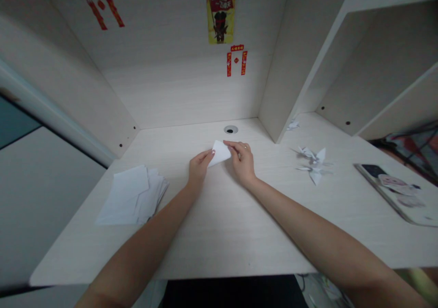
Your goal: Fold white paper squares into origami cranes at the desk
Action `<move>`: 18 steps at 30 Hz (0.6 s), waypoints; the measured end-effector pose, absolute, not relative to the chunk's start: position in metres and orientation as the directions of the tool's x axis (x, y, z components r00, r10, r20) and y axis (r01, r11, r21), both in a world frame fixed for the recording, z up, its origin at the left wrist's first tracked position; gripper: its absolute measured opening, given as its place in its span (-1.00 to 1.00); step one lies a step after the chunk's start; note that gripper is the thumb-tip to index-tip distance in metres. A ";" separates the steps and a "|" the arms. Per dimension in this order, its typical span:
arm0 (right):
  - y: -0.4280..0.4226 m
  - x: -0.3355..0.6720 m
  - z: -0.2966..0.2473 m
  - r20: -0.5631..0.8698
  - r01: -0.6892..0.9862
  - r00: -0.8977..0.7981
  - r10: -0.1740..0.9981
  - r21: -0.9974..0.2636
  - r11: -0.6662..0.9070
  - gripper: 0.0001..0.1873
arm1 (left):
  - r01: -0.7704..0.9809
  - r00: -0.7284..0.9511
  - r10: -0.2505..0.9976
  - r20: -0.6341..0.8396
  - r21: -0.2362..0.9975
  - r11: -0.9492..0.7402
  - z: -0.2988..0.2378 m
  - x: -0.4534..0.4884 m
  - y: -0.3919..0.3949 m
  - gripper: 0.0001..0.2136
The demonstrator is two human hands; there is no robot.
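Note:
A small folded piece of white paper (pixel 220 153) is held between my two hands, just above the middle of the desk. My left hand (pixel 199 165) pinches its left edge, thumb on the near face. At the right corner, my right hand (pixel 242 160) grips it between thumb and fingers, with a ring on one finger. To the left lies a loose stack of white paper sheets (pixel 128 196). Folded white paper cranes (pixel 315 162) sit on the desk to the right, and another folded white paper piece (pixel 293 124) shows partly behind the upright panel.
The pale wooden desk (pixel 219 244) has a round cable hole (pixel 231 129) near its back wall. An upright panel (pixel 290 61) rises right of the middle. At far right lies a phone (pixel 393 194) with stickers on it. Red paper decorations (pixel 236 60) hang on the back wall.

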State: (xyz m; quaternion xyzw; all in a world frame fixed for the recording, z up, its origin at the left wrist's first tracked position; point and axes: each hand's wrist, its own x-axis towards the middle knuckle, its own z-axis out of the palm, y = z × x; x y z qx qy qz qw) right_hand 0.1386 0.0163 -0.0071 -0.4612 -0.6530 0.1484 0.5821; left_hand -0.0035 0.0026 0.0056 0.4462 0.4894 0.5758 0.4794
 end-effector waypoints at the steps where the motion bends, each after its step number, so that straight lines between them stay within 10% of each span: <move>1: 0.017 0.140 -0.007 0.626 0.449 0.094 0.774 -0.721 0.528 -0.68 | -0.087 -0.140 0.989 0.053 0.994 -0.065 0.006 -0.003 0.003 -0.76; 10: 0.017 0.138 -0.010 0.646 0.452 0.103 0.756 -0.708 0.543 -0.68 | -0.003 -0.204 0.974 0.099 0.995 -0.102 -0.004 -0.004 0.003 -0.79; 14: 0.021 0.132 -0.013 0.385 0.081 0.332 0.861 -0.921 0.381 -0.22 | -0.026 -0.245 0.964 0.106 0.993 -0.116 -0.006 -0.005 0.004 -0.74; 18: 0.025 0.126 -0.018 0.087 -0.288 0.143 0.986 -0.949 0.126 -0.49 | -0.074 -0.250 0.964 0.093 0.991 -0.114 -0.005 -0.003 0.003 -0.71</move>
